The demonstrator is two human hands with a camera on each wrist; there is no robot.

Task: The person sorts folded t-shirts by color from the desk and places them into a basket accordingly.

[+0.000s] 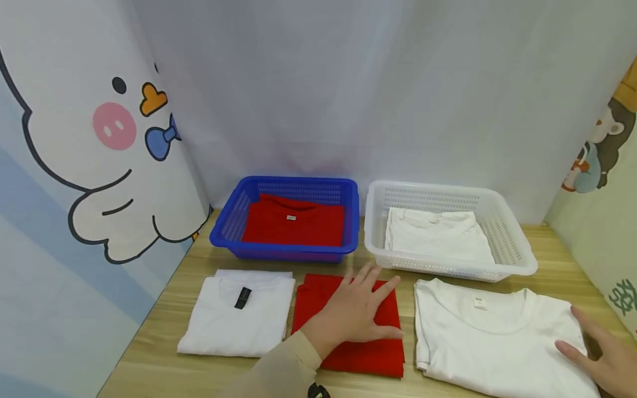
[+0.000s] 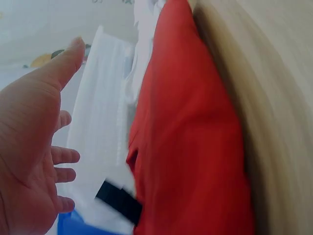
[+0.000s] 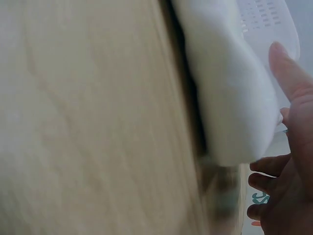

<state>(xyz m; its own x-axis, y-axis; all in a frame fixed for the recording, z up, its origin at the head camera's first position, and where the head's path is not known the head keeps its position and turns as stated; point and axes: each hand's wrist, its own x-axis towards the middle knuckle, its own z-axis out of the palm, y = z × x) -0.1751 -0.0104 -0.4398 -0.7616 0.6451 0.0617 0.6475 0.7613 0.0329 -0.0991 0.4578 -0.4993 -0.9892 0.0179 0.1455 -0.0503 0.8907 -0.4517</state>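
Observation:
My left hand (image 1: 350,312) is spread above a folded red T-shirt (image 1: 363,356), with palm and fingers apart from the cloth in the left wrist view. At the right edge of a folded white T-shirt (image 1: 497,337) is my right hand (image 1: 609,356), its thumb and fingers parted. In the right wrist view that thumb (image 3: 288,73) stands off the rounded white fold (image 3: 234,93); whether a fingertip touches the cloth I cannot tell. On the left lies another folded white T-shirt (image 1: 239,326) bearing a black neck label (image 1: 243,298).
Behind the shirts stand a blue basket (image 1: 288,256) with a folded red T-shirt (image 1: 293,224) in it and a white basket (image 1: 438,266) with a folded white T-shirt (image 1: 438,235). A pale curtain (image 1: 323,94) hangs behind the wooden table (image 1: 149,354); printed panels flank it.

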